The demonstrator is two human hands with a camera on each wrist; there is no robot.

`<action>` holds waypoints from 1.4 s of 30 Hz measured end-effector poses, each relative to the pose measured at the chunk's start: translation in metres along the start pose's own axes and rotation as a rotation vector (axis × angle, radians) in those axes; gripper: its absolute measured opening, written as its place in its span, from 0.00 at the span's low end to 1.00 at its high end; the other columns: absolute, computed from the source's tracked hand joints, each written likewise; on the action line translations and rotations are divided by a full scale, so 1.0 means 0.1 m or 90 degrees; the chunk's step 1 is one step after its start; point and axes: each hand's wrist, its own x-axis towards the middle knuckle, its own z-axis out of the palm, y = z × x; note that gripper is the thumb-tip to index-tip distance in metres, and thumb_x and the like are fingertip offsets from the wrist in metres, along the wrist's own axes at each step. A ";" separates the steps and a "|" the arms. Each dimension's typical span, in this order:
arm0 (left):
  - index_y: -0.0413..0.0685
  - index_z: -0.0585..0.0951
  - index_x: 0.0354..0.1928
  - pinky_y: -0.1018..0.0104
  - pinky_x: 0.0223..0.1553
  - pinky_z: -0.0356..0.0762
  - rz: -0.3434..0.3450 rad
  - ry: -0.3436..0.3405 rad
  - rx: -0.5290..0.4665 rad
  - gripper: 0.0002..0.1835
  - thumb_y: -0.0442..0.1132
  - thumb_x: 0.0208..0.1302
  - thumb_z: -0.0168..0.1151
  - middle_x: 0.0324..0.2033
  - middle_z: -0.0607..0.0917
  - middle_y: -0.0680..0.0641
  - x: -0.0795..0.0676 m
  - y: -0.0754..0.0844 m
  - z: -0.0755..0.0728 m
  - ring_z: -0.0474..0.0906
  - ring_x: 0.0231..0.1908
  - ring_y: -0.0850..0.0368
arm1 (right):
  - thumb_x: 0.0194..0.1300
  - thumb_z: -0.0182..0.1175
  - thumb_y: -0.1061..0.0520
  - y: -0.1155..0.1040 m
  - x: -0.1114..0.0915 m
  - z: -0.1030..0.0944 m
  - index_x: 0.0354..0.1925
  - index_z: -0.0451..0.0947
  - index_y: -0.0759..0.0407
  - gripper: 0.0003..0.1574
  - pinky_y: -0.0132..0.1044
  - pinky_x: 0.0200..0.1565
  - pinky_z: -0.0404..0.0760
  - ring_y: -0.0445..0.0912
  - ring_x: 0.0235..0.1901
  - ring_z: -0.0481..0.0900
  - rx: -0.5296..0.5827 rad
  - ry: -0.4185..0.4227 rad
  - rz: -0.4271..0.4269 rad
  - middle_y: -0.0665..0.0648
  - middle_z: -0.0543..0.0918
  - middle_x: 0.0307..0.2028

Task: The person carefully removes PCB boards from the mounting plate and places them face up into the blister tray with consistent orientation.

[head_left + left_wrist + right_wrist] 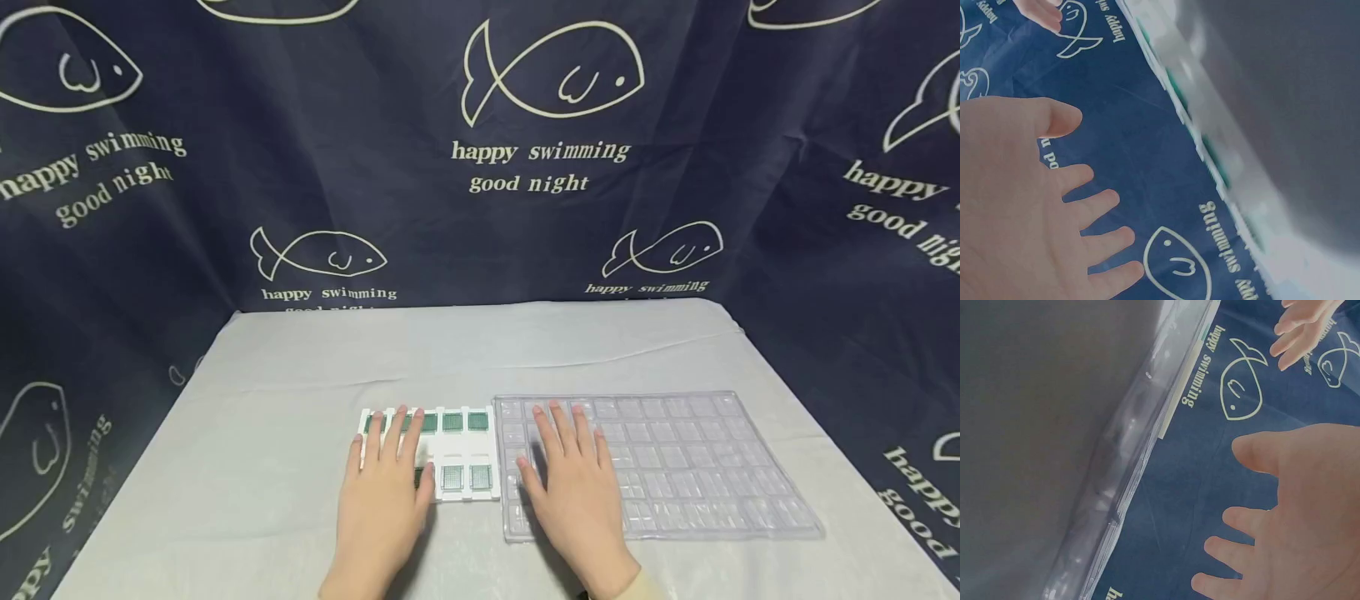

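Observation:
My left hand (382, 500) hovers palm down, fingers straight, over a white tray (468, 443) that carries several small green square chips or boards (452, 477). To its right lies a clear plastic tray (675, 458) divided into many rectangular compartments. Above that tray's left part, my right hand (573, 492) is held with fingers spread. Both wrist views show a gap between palm and trays: the left hand (1016, 200) and the right hand (1310, 506) appear extended and hold nothing. Parts of both trays are hidden under the hands.
A pale grey cloth (225, 467) with slight creases covers the table. Dark blue curtains (420, 167) printed with fish and lettering hang behind the table and along both sides. The two trays lie side by side, their edges close together.

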 end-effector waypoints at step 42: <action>0.44 0.77 0.66 0.33 0.59 0.76 0.040 -0.203 -0.203 0.32 0.52 0.64 0.69 0.61 0.83 0.40 0.48 -1.28 0.18 0.78 0.62 0.35 | 0.70 0.61 0.41 -0.04 0.00 0.00 0.77 0.61 0.52 0.44 0.64 0.77 0.58 0.62 0.77 0.61 -0.013 -0.024 -0.009 0.61 0.67 0.75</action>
